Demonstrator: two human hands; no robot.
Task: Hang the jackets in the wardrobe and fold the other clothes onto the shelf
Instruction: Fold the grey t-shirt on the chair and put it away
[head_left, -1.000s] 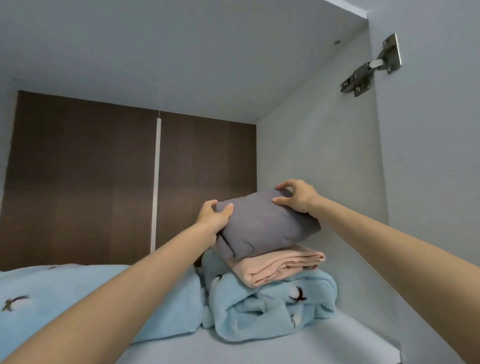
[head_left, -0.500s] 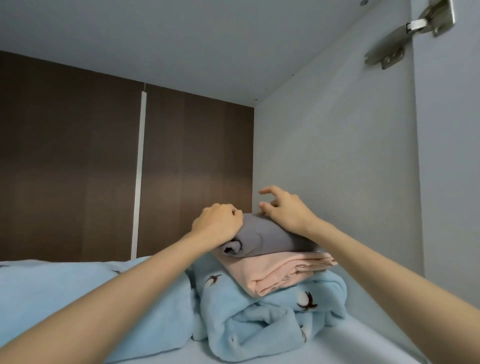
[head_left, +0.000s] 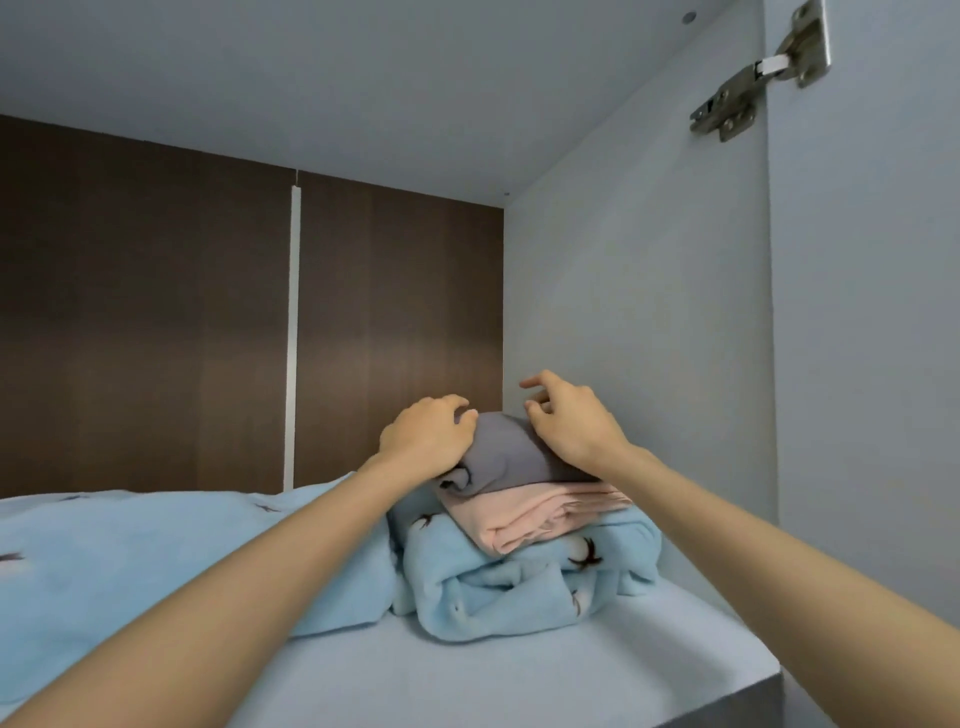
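Note:
A grey folded garment (head_left: 501, 460) lies on top of a pink folded garment (head_left: 535, 519), and both sit on a bundled light-blue fleece (head_left: 519, 587) at the right end of the wardrobe shelf (head_left: 571, 675). My left hand (head_left: 426, 441) lies on the grey garment's left end with its fingers curled over the edge. My right hand (head_left: 571, 423) has its heel on the garment's right side. Its fingers are lifted off the cloth, loosely bent, and hold nothing.
A large light-blue fleece blanket (head_left: 130, 561) with small bird prints fills the left of the shelf. The white side wall (head_left: 649, 338) stands close to the right of the pile. A metal door hinge (head_left: 753, 78) is at the upper right, and a brown back panel (head_left: 156, 312) is behind.
The grey garment has come down from the air onto the pink one. My left hand moved on top of its left end, and my right hand's fingers lifted off the cloth.

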